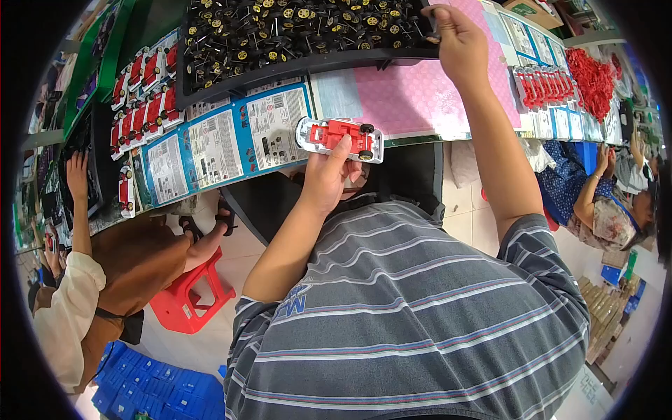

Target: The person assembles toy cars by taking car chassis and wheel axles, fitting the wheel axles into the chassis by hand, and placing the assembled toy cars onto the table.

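Observation:
My left hand (pixel 329 171) grips a toy car (pixel 337 135) upside down, its red underside up and its white body showing round the rim. One pair of black wheels (pixel 366 141) sits at the car's right end; no wheels show at the left end. My right hand (pixel 462 49) is at the right end of a black tray (pixel 280 79), fingers curled together at its edge. What they pinch, if anything, is too small to make out. Loose wheel axles with black and yellow wheels (pixel 301 31) fill the tray.
Red and white toy cars (pixel 143 115) stand in rows at left. Printed card sheets (pixel 217 143) and pink bubble wrap (pixel 413 101) cover the table. At right lie a row of red and white parts (pixel 542 87) and a red heap (pixel 590 80). A co-worker's arm (pixel 78 189) reaches in at left.

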Demonstrator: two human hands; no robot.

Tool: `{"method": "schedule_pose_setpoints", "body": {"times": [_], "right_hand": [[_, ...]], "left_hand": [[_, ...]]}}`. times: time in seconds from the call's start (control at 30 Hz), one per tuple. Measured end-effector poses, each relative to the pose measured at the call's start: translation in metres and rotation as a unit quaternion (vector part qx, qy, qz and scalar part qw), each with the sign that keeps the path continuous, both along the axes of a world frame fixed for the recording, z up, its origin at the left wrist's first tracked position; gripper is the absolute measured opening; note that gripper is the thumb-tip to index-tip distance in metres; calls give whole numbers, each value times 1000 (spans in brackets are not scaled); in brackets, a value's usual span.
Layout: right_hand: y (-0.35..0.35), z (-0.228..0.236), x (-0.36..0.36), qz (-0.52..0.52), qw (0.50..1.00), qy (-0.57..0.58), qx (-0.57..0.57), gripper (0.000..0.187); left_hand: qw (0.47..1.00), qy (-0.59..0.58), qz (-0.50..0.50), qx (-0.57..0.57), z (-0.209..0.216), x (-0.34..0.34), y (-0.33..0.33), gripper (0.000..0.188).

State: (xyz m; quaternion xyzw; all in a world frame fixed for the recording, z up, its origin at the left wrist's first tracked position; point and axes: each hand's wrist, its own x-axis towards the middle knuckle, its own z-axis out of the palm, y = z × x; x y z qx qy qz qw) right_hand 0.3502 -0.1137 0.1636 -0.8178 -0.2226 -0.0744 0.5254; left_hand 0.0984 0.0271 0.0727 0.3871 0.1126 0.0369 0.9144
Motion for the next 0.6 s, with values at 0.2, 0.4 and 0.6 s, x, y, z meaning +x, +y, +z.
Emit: {"method": "schedule_pose_setpoints", "body": {"times": [0.2, 0.4, 0.6], "right_hand": [[3, 8, -53, 118, 988, 82, 49, 21], [38, -6, -131, 209, 967, 94, -111, 21], [47, -7, -134, 236, 953, 68, -178, 30]], "left_hand": [[1000, 23, 8, 5, 7, -2, -1, 29], [996, -8, -40, 74, 7, -1, -7, 29], [998, 6, -38, 56, 1, -9, -6, 29]]}}
